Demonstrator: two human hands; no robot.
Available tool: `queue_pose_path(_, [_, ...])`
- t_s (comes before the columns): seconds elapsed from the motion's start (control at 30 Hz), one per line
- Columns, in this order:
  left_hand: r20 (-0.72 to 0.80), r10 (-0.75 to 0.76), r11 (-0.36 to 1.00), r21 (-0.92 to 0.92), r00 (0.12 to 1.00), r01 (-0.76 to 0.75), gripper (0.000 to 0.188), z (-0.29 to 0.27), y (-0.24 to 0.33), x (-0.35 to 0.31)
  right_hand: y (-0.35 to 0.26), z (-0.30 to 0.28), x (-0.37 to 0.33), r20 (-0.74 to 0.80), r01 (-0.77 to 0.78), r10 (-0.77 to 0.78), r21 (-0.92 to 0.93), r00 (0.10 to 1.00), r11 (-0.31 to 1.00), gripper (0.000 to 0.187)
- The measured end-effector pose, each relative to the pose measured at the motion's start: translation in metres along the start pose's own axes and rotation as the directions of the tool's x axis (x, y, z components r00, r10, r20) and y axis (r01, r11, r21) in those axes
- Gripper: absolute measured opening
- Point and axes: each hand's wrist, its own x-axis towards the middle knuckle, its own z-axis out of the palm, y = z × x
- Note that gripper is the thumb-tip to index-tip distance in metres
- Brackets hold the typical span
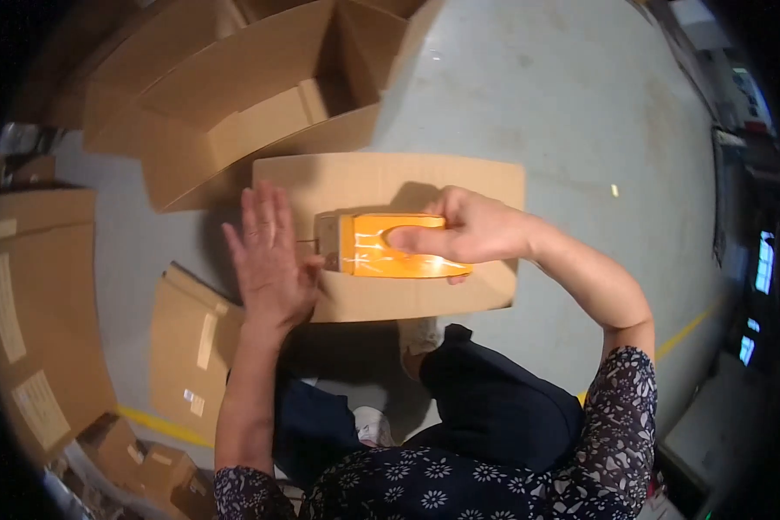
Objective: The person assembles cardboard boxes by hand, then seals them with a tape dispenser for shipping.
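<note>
Orange handheld tool [368,264], prob a tape dispenser, is mid-frame over the top of a closed cardboard box [407,303], grey end facing frame left. Can't tell if it's actually touching the cardboard tho. R hand [472,232] has its grip wrapped round the tool, thumb across the top. L hand [273,251] is at the box's left end, grip loose w/ fingers spread and nothing in it; can't tell if it's pressing on the box.

Further out: big open carton [243,74] upper left, small cardboard sheet [182,342] w/ pale labels left of the L forearm, bigger cardboard piece [48,295] at far left, a few small boxes [156,472] lower left. Grey floor [572,104] upper right, yellow line [165,425] lower left. Dark trousers [503,394] + flowery top [433,477] along the bottom.
</note>
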Motion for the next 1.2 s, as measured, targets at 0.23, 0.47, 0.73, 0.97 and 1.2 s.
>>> queue_pose_path(0.23, [-0.002,-0.038,0.999,0.030,0.999,0.038,0.096,0.002,-0.003,0.000,0.081,-0.073,-0.102,-0.253,-0.202,0.160,-0.148,0.954,0.968,0.049])
queue_pose_path(0.47, [-0.001,-0.024,0.999,0.024,1.000,0.024,0.100,0.001,-0.002,-0.002,0.159,-0.110,-0.164,-0.432,-0.288,0.198,-0.152,0.880,0.945,0.045])
queue_pose_path(0.73, [0.058,-0.077,0.949,0.310,0.995,0.055,0.094,-0.002,0.032,0.005,0.144,-0.082,-0.098,-0.432,-0.426,0.333,-0.137,0.838,0.894,0.050])
queue_pose_path(0.97, [0.000,0.117,0.983,-0.140,0.993,-0.116,0.079,0.018,0.246,0.045,0.126,-0.066,-0.106,-0.454,-0.427,0.317,-0.161,0.833,0.890,0.055])
queue_pose_path(1.2, [0.111,0.114,0.987,-0.123,0.987,-0.101,0.081,0.040,0.267,0.065,0.117,-0.048,-0.103,-0.516,-0.552,0.324,-0.383,0.793,0.741,0.054])
